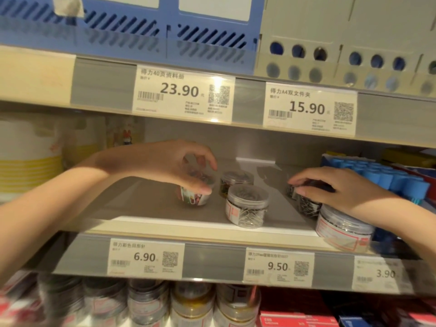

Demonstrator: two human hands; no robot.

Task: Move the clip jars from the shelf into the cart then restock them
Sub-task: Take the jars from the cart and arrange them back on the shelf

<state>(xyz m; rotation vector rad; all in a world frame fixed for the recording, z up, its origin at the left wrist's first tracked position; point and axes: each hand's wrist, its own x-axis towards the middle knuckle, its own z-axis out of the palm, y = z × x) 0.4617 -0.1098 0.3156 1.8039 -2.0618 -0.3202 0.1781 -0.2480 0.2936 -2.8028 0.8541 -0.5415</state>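
The left hand (186, 166) is gripping a small clear plastic clip jar with coloured contents (194, 193) from above, fingers curled over its lid. The right hand (339, 190) is lying over dark-filled jars (306, 204) at the right of the grey shelf (146, 204); its grip cannot be told. Four or more jars are standing here, so work is judged mid-way. The cart is out of view; lower rows are blurring.
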